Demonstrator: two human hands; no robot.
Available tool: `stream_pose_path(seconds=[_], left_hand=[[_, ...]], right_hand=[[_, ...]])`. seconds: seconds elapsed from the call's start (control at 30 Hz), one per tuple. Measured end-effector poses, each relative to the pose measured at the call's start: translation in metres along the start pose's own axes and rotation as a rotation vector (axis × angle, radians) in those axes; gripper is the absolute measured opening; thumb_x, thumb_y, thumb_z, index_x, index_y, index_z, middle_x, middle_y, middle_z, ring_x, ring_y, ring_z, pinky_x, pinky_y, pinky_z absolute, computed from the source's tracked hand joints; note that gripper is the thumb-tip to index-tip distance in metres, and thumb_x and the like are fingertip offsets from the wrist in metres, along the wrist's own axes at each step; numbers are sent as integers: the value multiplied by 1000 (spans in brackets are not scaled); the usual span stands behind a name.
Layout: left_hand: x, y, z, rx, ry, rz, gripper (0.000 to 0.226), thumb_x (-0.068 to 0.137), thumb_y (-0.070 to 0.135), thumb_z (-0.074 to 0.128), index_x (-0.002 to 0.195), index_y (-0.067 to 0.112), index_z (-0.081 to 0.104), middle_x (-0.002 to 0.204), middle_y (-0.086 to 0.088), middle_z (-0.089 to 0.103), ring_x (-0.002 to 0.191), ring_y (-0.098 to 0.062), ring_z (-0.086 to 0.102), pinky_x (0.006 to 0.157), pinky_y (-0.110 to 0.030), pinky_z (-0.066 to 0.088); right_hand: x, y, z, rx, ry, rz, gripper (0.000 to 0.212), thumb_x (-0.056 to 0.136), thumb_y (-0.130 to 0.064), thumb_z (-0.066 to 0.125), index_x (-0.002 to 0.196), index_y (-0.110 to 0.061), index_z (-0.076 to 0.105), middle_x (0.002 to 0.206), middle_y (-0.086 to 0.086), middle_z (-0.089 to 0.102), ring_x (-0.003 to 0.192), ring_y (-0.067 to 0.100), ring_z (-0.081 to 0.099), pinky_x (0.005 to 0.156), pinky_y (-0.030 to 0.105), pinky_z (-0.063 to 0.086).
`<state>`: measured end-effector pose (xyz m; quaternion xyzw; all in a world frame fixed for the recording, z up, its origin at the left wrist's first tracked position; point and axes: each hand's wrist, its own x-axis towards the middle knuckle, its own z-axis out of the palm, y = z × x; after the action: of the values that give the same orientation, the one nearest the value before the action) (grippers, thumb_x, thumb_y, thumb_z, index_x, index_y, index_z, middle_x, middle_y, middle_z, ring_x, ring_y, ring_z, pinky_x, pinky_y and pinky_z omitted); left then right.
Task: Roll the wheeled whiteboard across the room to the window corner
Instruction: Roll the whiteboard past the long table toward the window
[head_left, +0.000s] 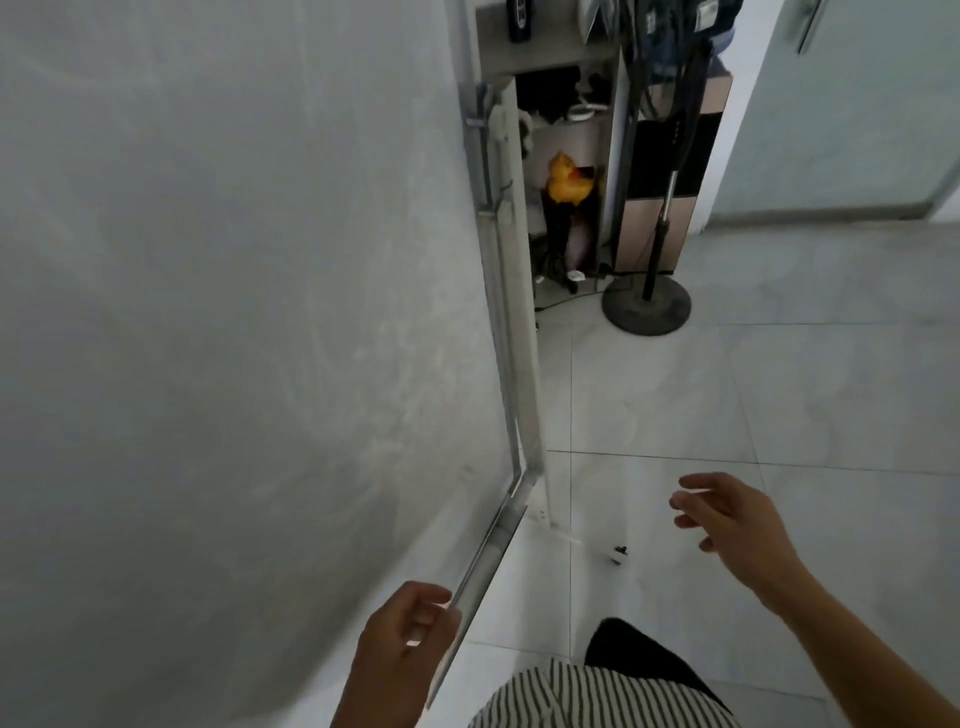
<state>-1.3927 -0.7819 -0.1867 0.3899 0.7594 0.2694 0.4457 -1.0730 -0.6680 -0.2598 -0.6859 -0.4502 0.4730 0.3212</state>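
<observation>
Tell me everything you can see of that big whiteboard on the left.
The large white whiteboard fills the left of the view, its wiped surface streaked with grey smears. A silvery metal frame edges it, with a narrow tray along the bottom. It stands upright on the tiled floor. The left hand curls its fingers at the tray's edge; the right hand hangs open, apart.

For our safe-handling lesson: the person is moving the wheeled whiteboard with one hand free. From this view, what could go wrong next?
1. Only the left hand is at the whiteboard's tray edge; the right hand hangs open and clear, so the board may swing.
2. A small dark object lies on the floor tiles beside the board and could jam a wheel.
3. The fan stand's round base sits ahead, close to the frame, and may snag.
</observation>
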Motion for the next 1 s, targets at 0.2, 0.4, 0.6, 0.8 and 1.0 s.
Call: stream_pose_path(seconds=[0.2,0.4,0.6,0.8,1.0], left_hand=[[47,60,50,-42,-5,8,32,54,56,63,81,40,69,83,-12,73,78,-24,71,76,-44,55],[106,142,119,-111,186,-11,11,73,25,73,78,33,70,81,-15,73,77,-30,69,78,-51,53],[115,201,174,-235,493,-90,13,88,7,64,87,20,68,80,-9,74,74,-19,72,83,-53,55],[112,236,200,-320,778,-102,13,88,6,63,90,19,67,80,-10,73,71,-10,71,79,-49,56],[123,256,210,-377,1037,-147,16,71,49,67,86,43,65,87,4,74,81,-15,72,72,-42,58]], right_hand=[[54,13,-50,10,-16,77,14,86,-14,66,100,-10,65,84,10,75,78,24,72,59,38,52],[189,-5,-134,-67,-90,53,13,87,-12,64,100,-9,65,85,10,75,78,25,70,59,34,50],[306,-51,-189,-250,-337,-65,8,85,-16,67,91,-20,66,80,3,76,76,18,72,57,33,52],[389,-108,-152,-330,-577,-200,9,86,-14,66,94,-17,66,80,4,74,71,14,71,54,28,50],[428,-152,-80,-443,-885,-377,9,85,-24,67,93,-28,65,79,0,74,76,13,71,64,30,48]])
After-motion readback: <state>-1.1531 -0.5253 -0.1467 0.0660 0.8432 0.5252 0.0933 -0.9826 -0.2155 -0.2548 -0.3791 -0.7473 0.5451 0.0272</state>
